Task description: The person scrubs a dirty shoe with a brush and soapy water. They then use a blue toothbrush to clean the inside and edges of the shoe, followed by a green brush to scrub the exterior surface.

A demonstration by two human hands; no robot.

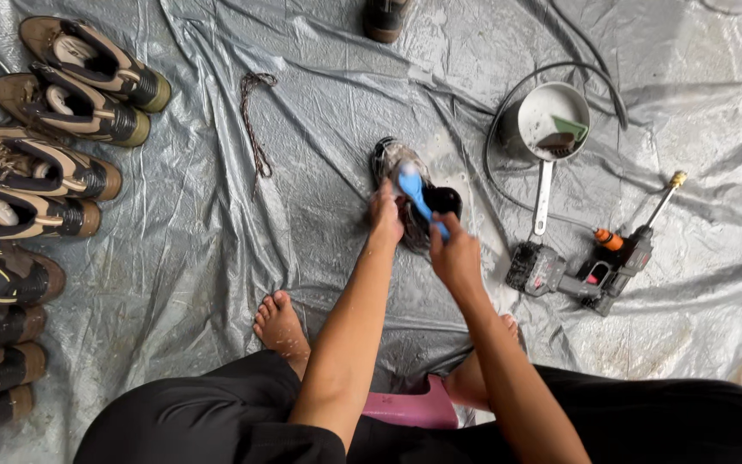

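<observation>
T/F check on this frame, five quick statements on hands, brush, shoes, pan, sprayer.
1. The right hand holds a blue brush over the dark shoe. True.
2. The left hand rests on the grey tarp, away from the shoe. False: it grips the shoe's side.
3. A row of brown and black boots lies along the left edge of the view. True.
4. The metal pan is empty. False: it holds a small brush with a green handle.
5. The cordless sprayer lies on the tarp to the person's left. False: it lies to the right, below the pan.
</observation>
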